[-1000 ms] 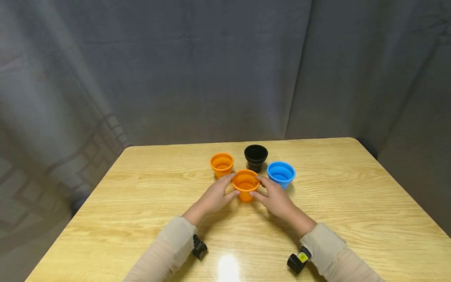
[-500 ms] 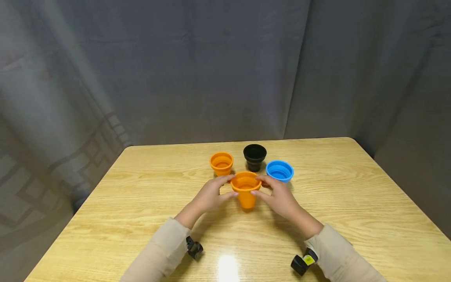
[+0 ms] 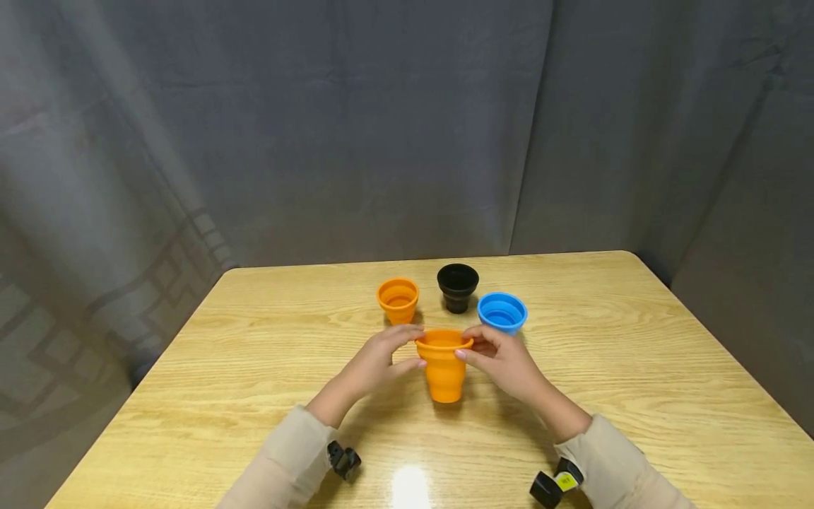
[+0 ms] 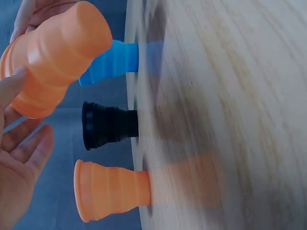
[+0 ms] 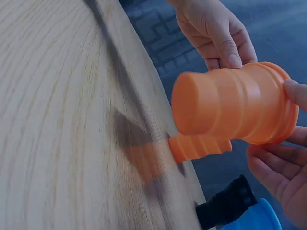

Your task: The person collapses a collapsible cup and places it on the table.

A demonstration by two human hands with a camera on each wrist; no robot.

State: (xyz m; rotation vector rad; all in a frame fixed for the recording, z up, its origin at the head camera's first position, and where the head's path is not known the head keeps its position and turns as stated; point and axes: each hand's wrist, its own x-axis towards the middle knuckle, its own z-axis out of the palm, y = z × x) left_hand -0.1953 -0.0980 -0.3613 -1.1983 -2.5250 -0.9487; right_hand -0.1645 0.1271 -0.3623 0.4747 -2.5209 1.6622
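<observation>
An orange collapsible cup [image 3: 445, 376] is held off the table between both hands, its mouth tipped away and its ribbed side facing the person. The left hand [image 3: 374, 364] pinches the rim from the left, thumb in front and fingers behind. On the other side the right hand [image 3: 509, 364] grips the rim, its thumb on the near edge. In the left wrist view the raised cup [image 4: 62, 57] shows its flat base. Behind it stand a second orange cup [image 3: 398, 300], a black cup [image 3: 457, 288] and a blue cup [image 3: 502, 312], all upright.
The wooden table [image 3: 254, 339] extends to both sides, with a grey curtain [image 3: 356, 141] hanging behind its far edge. Small black wrist cameras [image 3: 343, 459] are strapped at both sleeves. The blue cup stands just beyond the right hand's fingers.
The held orange cup has come up and toward the person, tilting so that more of its side shows; its body looks longer. Both hands moved with it. The other cups stayed put.
</observation>
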